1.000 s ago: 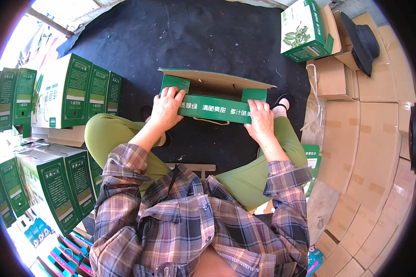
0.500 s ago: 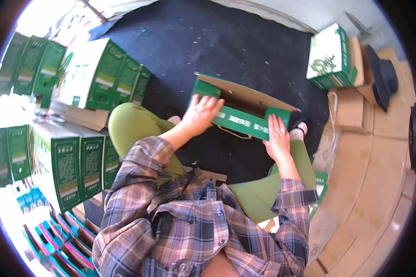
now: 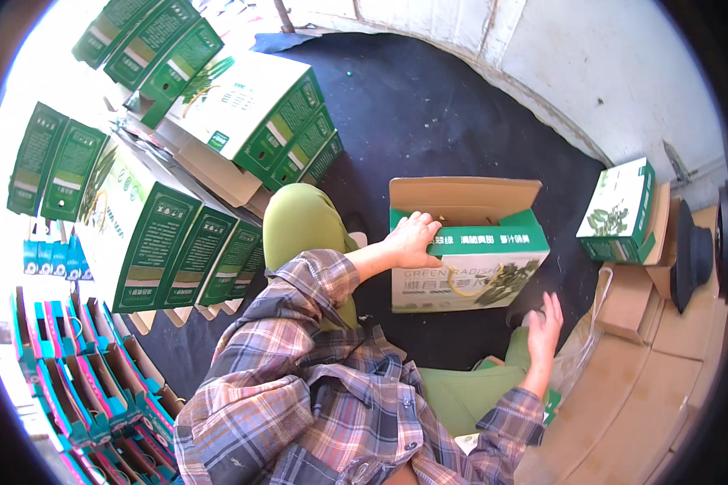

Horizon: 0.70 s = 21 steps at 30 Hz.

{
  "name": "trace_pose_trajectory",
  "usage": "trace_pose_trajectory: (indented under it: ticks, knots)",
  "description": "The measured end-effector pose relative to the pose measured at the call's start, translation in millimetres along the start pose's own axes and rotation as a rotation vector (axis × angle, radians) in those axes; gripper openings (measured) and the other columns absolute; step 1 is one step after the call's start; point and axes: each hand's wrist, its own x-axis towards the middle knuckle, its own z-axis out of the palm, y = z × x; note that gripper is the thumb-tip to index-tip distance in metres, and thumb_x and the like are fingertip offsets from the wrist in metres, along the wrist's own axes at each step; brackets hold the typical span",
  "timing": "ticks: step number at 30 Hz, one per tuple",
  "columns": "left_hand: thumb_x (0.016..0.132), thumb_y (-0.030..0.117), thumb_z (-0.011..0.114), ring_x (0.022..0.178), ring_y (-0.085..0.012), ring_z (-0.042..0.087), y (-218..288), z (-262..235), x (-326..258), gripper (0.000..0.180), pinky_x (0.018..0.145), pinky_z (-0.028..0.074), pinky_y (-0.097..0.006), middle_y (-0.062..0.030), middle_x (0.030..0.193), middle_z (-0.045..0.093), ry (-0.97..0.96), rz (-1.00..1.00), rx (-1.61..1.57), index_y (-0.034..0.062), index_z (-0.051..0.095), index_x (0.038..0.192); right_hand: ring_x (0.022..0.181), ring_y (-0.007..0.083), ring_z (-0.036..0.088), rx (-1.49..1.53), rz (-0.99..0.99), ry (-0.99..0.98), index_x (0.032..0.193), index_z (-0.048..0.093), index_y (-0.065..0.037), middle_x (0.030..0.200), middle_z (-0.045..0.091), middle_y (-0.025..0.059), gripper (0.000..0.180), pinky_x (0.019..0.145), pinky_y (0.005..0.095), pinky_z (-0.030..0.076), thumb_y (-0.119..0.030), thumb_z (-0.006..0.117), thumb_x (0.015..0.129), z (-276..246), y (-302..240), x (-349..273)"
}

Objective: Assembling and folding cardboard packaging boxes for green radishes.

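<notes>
A white and green printed carton [image 3: 477, 279] stands on the black floor in front of me. Its tan back flap [image 3: 461, 194] sticks up, while the green front strip lies folded over the top edge. Little of the inside shows. A yellow cord handle hangs on its front. My left hand [image 3: 412, 241] grips the carton's upper left corner, fingers over the top and thumb towards the front. Off the carton's lower right side, above my knee, my right hand [image 3: 544, 327] is raised with its fingers stretched and nothing in them.
Stacked green and white cartons [image 3: 275, 105] stand at the left, with more cartons [image 3: 162, 234] nearer me. Teal and pink boxes [image 3: 97, 380] fill the lower left. At the right are another carton [image 3: 619, 210], flattened brown cardboard [image 3: 615, 396] and a black round object [image 3: 692, 255].
My right hand has come off the carton and moved down to the right. My left hand stays at its left end. The carton's printed front now shows, and the view has shifted.
</notes>
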Motion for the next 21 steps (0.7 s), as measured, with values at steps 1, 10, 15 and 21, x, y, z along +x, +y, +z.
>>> trace_pose_trajectory:
  ticks: [1, 10, 15, 21]
  knots:
    - [0.067, 0.043, 0.076, 0.112, -0.0353, 0.047, -3, -6, -1, 0.080, 0.096, 0.039, -0.043, -0.0210, 0.116, 0.050, -0.009, -0.077, -0.078, -0.0043, 0.050, 0.126, 0.133, 0.0313, 0.037, 0.038, 0.056, 0.003, 0.132, 0.051, -0.005, 0.143, 0.042, 0.0164, 0.050, 0.111, 0.0393, 0.027, -0.004, 0.059, 0.083, -7, -3, 0]
    - [0.078, 0.030, 0.074, 0.097, -0.0208, 0.060, 6, -123, -8, 0.053, 0.087, 0.047, -0.035, -0.0112, 0.102, 0.063, 0.479, -0.247, -1.213, -0.0050, 0.058, 0.114, 0.122, 0.0276, 0.052, 0.311, 0.335, 0.024, 0.133, 0.049, 0.001, 0.132, 0.053, 0.0216, 0.043, 0.104, 0.0366, 0.039, -0.002, 0.051, 0.091, -58, 38, -37]
    - [0.086, 0.032, 0.066, 0.091, -0.0218, 0.063, -36, -223, -32, 0.044, 0.082, 0.051, -0.036, -0.0106, 0.105, 0.064, 0.860, -0.140, -1.407, 0.0011, 0.057, 0.116, 0.119, 0.0268, 0.054, 0.240, 0.390, 0.013, 0.134, 0.047, 0.001, 0.128, 0.055, 0.0219, 0.043, 0.101, 0.0357, 0.041, -0.004, 0.052, 0.092, -65, 37, -63]
    - [0.092, 0.027, 0.058, 0.097, -0.0281, 0.065, -135, -315, -81, 0.034, 0.087, 0.053, -0.043, -0.0136, 0.110, 0.065, 1.224, -0.015, -1.547, 0.0036, 0.057, 0.117, 0.110, 0.0256, 0.059, 0.338, 0.432, 0.055, 0.132, 0.050, 0.000, 0.120, 0.060, 0.0209, 0.043, 0.096, 0.0345, 0.044, -0.007, 0.056, 0.091, -52, 48, -84]
